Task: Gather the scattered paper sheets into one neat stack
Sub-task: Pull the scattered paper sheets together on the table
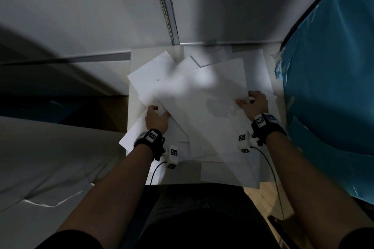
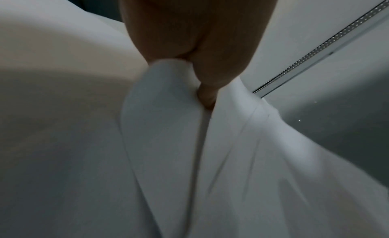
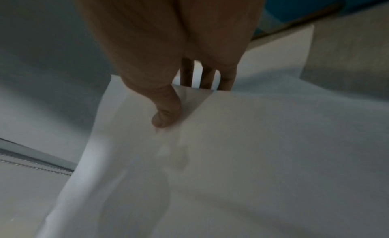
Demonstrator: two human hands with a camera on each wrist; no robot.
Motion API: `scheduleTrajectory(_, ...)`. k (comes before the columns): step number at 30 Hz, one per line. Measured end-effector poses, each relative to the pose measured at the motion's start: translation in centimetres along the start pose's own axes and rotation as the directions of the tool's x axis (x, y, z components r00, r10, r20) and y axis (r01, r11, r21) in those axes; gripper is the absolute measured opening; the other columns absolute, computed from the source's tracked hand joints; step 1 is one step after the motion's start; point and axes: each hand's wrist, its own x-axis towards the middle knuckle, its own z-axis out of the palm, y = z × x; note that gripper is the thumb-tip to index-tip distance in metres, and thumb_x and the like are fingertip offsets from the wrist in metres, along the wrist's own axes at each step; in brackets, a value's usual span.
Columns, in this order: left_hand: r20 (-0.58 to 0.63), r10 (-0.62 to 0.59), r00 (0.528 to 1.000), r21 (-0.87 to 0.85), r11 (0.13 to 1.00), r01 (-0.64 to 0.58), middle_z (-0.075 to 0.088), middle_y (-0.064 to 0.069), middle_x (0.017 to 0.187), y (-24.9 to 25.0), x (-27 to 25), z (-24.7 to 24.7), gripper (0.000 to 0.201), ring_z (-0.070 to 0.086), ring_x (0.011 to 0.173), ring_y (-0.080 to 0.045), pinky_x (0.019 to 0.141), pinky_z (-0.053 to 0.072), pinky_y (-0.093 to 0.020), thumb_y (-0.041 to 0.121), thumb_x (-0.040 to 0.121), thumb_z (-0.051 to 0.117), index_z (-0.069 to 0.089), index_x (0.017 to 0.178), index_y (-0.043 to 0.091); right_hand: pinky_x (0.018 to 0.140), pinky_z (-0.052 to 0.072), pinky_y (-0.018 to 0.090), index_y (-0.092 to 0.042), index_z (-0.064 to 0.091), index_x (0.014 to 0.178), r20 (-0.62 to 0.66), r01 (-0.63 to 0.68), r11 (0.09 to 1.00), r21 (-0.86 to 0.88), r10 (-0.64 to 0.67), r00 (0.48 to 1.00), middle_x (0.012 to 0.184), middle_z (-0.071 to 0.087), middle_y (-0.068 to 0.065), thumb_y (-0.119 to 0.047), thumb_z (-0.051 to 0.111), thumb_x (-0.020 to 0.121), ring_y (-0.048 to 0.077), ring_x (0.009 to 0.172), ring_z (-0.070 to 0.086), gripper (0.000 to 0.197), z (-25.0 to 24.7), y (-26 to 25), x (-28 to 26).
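Note:
Several white paper sheets [image 1: 202, 107] lie fanned and overlapping on a small pale table [image 1: 134, 56]. My left hand [image 1: 156, 116] grips the left edge of the pile, and in the left wrist view the paper sheets [image 2: 168, 125] bunch and fold under its fingers [image 2: 207, 95]. My right hand [image 1: 252, 103] pinches the right side, thumb [image 3: 166, 115] on top of the paper sheets [image 3: 252, 142] and fingers [image 3: 207, 78] underneath. More sheets spread beyond both hands toward the wall and the near edge.
A grey wall with a perforated metal rail [image 1: 166, 6] rises behind the table. Blue plastic sheeting [image 1: 334, 66] stands close on the right. White cloth [image 1: 50, 157] lies to the left. Wooden floor [image 1: 263, 194] shows near my dark-clothed lap [image 1: 202, 218].

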Motion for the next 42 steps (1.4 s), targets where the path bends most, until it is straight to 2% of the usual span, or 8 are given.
scheduleTrajectory(5,-0.045,0.115,0.992,0.068,0.991,-0.112,0.07,-0.01,0.086,-0.8,0.7,-0.4,0.014,0.069,0.089,-0.037,0.078,0.048,-0.036,0.015,0.095,0.076,0.068,0.086,0.007,0.088,0.05,0.026,0.009,0.066,0.121,-0.007,0.015,1.0,-0.002,-0.015,1.0,0.112,0.068,0.013,-0.008,0.078,0.086,0.027,0.108,0.065,0.04,-2.1,0.0,0.4)
scheduleTrajectory(10,-0.075,0.071,0.995,-0.095,0.992,-0.078,0.072,-0.018,0.138,-0.8,0.5,-1.3,0.05,0.064,0.131,-0.039,0.115,0.05,-0.05,0.037,0.096,0.077,0.073,0.134,0.004,0.092,0.05,0.031,-0.007,0.064,0.131,0.176,0.09,0.991,-0.099,-0.072,0.982,0.125,0.067,0.007,-0.025,0.079,0.086,0.029,0.113,0.063,0.051,-1.7,1.1,1.4)
scheduleTrajectory(17,-0.033,0.106,0.994,-0.299,0.948,-0.111,0.076,-0.014,0.121,-0.3,0.2,-1.2,0.037,0.071,0.117,-0.035,0.106,0.059,-0.049,0.027,0.088,0.088,0.076,0.115,0.005,0.092,0.05,0.031,-0.01,0.06,0.124,0.212,0.164,0.974,-0.153,-0.13,0.969,0.128,0.053,0.015,-0.032,0.096,0.063,0.032,0.108,0.061,0.075,2.7,-2.4,2.4)
scheduleTrajectory(20,-0.001,0.102,0.995,-0.335,0.937,-0.096,0.075,-0.018,0.124,0.0,0.1,-0.6,0.036,0.07,0.118,-0.037,0.108,0.058,-0.048,0.017,0.09,0.087,0.074,0.118,-0.002,0.107,0.035,0.02,-0.012,0.058,0.132,0.226,0.18,0.976,-0.124,-0.149,0.963,0.14,0.033,0.015,-0.029,0.099,0.057,0.028,0.123,0.05,0.087,4.4,-3.3,2.6)
scheduleTrajectory(25,0.044,0.11,0.993,-0.416,0.906,-0.082,0.076,-0.032,0.114,0.3,0.0,-0.8,0.038,0.073,0.096,-0.031,0.095,0.062,-0.051,0.019,0.082,0.087,0.077,0.111,-0.005,0.117,0.037,0.033,-0.019,0.048,0.146,0.172,0.241,0.965,-0.104,-0.222,0.96,0.16,0.008,0.011,-0.024,0.101,0.054,0.025,0.145,0.029,0.107,4.7,-4.9,3.9)
scheduleTrajectory(29,0.051,0.124,0.991,-0.372,0.923,-0.097,0.076,-0.027,0.094,0.7,-0.2,-1.0,0.018,0.07,0.08,-0.027,0.08,0.063,-0.047,0.002,0.088,0.085,0.075,0.101,-0.007,0.106,0.044,0.03,-0.025,0.056,0.139,0.237,0.393,0.917,-0.059,-0.37,0.898,0.163,0.009,0.005,-0.022,0.102,0.051,0.012,0.137,0.031,0.099,4.9,-6.8,4.5)
scheduleTrajectory(37,0.031,0.153,0.988,-0.312,0.94,-0.136,0.08,-0.01,0.1,1.2,-1.0,-1.0,0.025,0.075,0.088,-0.018,0.085,0.063,-0.038,-0.008,0.089,0.078,0.081,0.11,0.005,0.118,0.036,0.042,-0.004,0.057,0.134,0.466,0.48,0.861,-0.167,-0.361,0.808,0.16,0.022,0.015,-0.02,0.098,0.061,0.031,0.148,0.03,0.085,6.4,-11.6,5.9)
scheduleTrajectory(42,-0.054,0.137,0.989,-0.315,0.938,-0.147,0.076,-0.008,0.085,0.7,-1.3,-1.1,0.023,0.066,0.074,-0.009,0.071,0.059,-0.028,0.024,0.082,0.086,0.076,0.091,0.005,0.1,0.052,0.039,-0.039,0.054,0.127,0.163,0.382,0.923,-0.03,-0.373,0.913,0.115,0.057,-0.014,-0.03,0.091,0.063,0.021,0.108,0.061,0.074,6.5,-10.2,6.2)
